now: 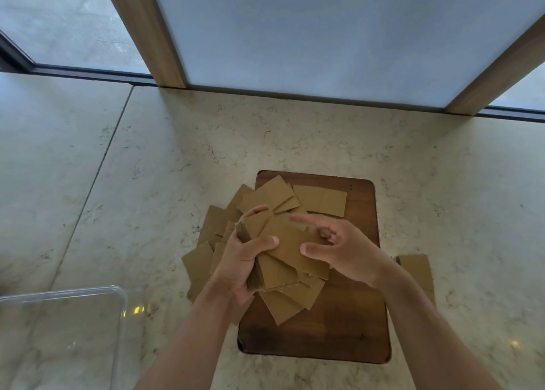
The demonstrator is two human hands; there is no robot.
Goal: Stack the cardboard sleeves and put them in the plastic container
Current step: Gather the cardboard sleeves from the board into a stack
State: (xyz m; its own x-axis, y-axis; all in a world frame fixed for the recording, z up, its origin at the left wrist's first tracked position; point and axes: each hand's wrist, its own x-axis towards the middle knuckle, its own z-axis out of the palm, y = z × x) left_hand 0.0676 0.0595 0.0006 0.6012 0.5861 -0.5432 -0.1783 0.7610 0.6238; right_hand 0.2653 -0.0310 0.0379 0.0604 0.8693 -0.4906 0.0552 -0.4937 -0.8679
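Observation:
My left hand (240, 260) grips a thick, uneven stack of brown cardboard sleeves (287, 251), thumb on top and fingers underneath. Over the stack's right side my right hand (345, 248) hovers with fingers spread, its fingertips at the top sleeve. Several loose sleeves (320, 199) lie scattered beneath and around the hands, some on the wooden board, some on the counter to the left (199, 264). One more sleeve (417, 268) lies on the counter to the right of my right forearm. The clear plastic container (118, 294) sits at the lower left, and nothing shows inside it.
A dark wooden board (362, 316) is set in the marble counter (147, 168). A frosted glass panel with wooden frame posts (147, 30) rises at the counter's far edge.

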